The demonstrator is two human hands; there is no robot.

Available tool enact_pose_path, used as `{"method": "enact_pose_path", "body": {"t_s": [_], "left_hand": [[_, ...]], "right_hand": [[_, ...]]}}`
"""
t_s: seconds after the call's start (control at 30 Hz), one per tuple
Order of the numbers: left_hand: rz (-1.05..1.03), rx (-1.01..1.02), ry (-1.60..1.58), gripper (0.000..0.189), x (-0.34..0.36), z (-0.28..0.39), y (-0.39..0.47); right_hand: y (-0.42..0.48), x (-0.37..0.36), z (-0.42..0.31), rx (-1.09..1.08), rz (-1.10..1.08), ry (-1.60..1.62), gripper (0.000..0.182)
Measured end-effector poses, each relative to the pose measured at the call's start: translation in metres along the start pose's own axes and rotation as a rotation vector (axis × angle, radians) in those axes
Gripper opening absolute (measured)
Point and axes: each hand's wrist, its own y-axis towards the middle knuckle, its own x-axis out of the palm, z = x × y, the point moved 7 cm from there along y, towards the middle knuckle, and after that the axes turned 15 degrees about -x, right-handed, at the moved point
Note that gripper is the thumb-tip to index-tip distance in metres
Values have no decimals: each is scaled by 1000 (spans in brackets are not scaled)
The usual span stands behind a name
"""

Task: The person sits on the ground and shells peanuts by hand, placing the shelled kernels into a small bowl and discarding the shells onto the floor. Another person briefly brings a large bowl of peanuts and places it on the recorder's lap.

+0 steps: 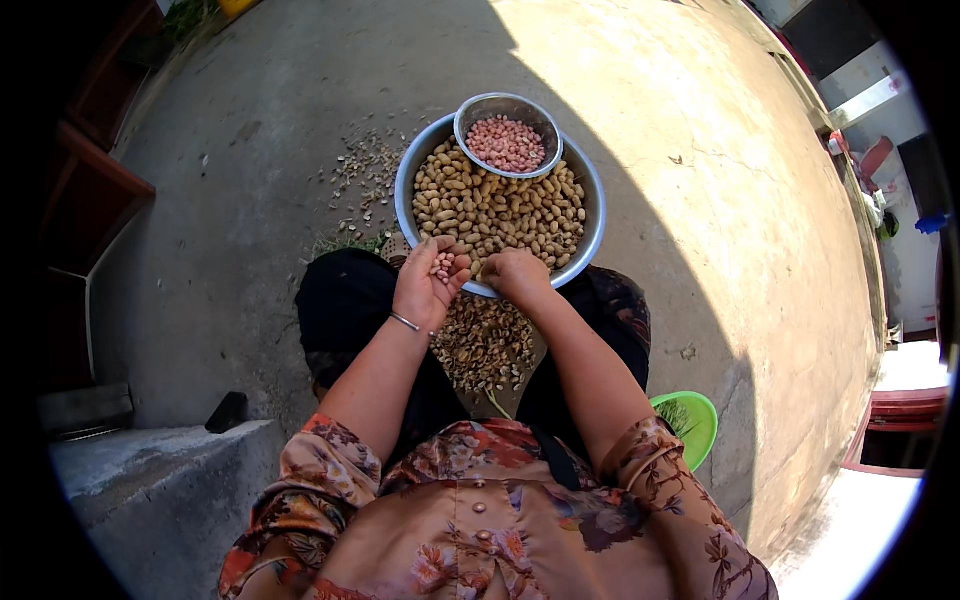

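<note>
A large metal basin (595, 225) full of unshelled peanuts (502, 206) stands before my knees. On its far edge rests a smaller metal bowl (556, 154) with pink shelled peanuts (506, 144) in it. My left hand (431, 277), a silver bangle at its wrist, is turned palm up at the basin's near left rim and cups several pink kernels (442, 266). Just to its right, my right hand (517, 274) is over the near rim with its fingers bent down by the unshelled peanuts; its fingertips are hidden, so whether it holds a peanut cannot be told.
Empty peanut shells (487, 345) lie heaped on the concrete between my legs, with more shell bits (371, 165) left of the basin. A green plastic basin (701, 431) with grass is beside my right hip. A dark object (226, 412) rests on a concrete ledge (172, 465) at the left.
</note>
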Motion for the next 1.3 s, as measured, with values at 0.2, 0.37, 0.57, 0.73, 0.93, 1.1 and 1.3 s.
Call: {"method": "enact_pose_path", "body": {"t_s": [0.2, 0.37, 0.57, 0.73, 0.93, 1.1, 1.3], "left_hand": [[13, -11, -16, 43, 3, 0, 0], [11, -1, -26, 48, 2, 0, 1], [81, 36, -38, 48, -7, 2, 1], [118, 51, -46, 42, -18, 4, 5], [190, 63, 52, 23, -22, 2, 3], [253, 34, 91, 17, -23, -3, 3], [259, 43, 92, 16, -24, -6, 3]], "right_hand": [[7, 5, -2, -18, -1, -120, 9], [13, 3, -13, -148, 78, -155, 10], [14, 4, -12, -123, 177, -131, 11], [16, 8, -20, -219, 111, -175, 13], [21, 9, -4, 8, 111, -192, 13], [14, 6, -6, -107, 126, -97, 12], [19, 16, -1, -84, 29, -133, 16]]}}
